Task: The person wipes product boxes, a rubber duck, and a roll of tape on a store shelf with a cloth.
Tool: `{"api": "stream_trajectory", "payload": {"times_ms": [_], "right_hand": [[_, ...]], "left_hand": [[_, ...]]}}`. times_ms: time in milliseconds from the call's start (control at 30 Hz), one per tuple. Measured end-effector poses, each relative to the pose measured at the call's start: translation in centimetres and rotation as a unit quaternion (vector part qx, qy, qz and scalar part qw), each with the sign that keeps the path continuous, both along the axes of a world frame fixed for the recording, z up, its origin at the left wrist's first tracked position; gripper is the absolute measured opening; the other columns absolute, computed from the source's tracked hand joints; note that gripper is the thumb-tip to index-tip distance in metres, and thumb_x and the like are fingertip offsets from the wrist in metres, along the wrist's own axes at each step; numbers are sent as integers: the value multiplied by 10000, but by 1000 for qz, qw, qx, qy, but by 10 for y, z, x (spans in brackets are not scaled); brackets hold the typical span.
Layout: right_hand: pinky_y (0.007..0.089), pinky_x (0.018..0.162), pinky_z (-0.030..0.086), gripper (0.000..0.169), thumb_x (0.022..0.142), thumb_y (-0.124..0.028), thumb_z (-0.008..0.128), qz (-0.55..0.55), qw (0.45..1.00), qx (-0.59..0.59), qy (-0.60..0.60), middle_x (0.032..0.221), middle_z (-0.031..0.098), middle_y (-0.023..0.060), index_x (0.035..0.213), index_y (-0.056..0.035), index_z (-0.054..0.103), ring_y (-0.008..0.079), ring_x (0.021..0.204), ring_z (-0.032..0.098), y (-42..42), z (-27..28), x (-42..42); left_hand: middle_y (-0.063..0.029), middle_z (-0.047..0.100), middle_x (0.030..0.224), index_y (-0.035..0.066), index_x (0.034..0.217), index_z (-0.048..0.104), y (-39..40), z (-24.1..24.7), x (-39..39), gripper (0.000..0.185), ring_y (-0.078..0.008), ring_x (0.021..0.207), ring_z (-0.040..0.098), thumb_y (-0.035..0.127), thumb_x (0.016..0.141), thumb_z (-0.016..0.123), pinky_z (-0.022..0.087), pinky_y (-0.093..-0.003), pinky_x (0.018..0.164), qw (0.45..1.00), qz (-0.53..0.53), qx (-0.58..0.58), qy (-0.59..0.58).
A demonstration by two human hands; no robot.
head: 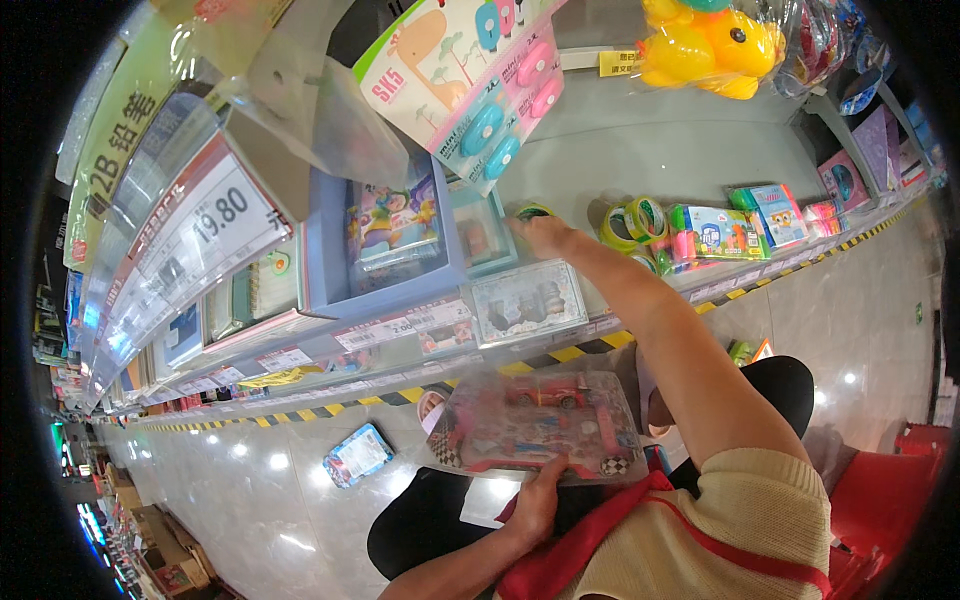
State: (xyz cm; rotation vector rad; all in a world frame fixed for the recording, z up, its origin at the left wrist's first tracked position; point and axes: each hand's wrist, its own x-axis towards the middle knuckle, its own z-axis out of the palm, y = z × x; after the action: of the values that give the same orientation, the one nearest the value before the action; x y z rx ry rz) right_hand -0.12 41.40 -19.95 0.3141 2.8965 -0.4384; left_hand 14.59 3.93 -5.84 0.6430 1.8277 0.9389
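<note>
My left hand (538,495) grips the lower edge of a clear plastic package (551,427) above my lap. A red toy car (551,394) and checkered corners show through the cloudy plastic. On the grey shelf (675,150), my right hand (546,237) reaches in beside a pale teal box (484,232). A roll of yellow-green tape (534,211) lies just behind its fingers. The fingertips are partly hidden, so whether they hold anything is unclear. A boxed set with a patterned front (531,302) sits at the shelf edge below the right wrist.
More tape rolls (634,223) and colourful packs (720,232) stand right of my forearm. A blue box (386,247) holds printed packs. Hanging cards (465,90) and a price-tag holder (202,225) jut out overhead. One blue package (358,455) lies on the tiled floor (277,495).
</note>
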Motion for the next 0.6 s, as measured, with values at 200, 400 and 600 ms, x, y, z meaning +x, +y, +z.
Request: {"api": "stream_trajectory", "payload": {"times_ms": [200, 400, 600], "right_hand": [[450, 769, 503, 524, 873, -163, 442, -46, 997, -38, -42, 1005, 618, 213, 1375, -126, 295, 355, 933, 618, -2, 6, 3], [455, 780, 486, 472, 888, -149, 402, -44, 997, 59, -26, 976, 638, 186, 1350, -94, 323, 341, 899, 636, -14, 1, 0], [460, 844, 459, 448, 883, -164, 417, -46, 994, 72, -68, 1021, 636, 183, 1322, -89, 368, 341, 950, 623, -4, 1, 7]], "left_hand": [[-160, 607, 1095, 4, 1116, 590, 21, 12, 0, 317, -249, 1061, 543, 225, 932, 457, 376, -327, 955, 924, 233, -50, -300], [-190, 598, 1099, 25, 1141, 573, -8, -38, 9, 270, -286, 1055, 550, 106, 912, 453, 399, -342, 929, 988, 62, -18, -143], [-85, 619, 975, 9, 1036, 608, -1, -19, 10, 304, -209, 863, 562, 263, 900, 513, 426, -336, 818, 994, 2, 80, 80]]}}
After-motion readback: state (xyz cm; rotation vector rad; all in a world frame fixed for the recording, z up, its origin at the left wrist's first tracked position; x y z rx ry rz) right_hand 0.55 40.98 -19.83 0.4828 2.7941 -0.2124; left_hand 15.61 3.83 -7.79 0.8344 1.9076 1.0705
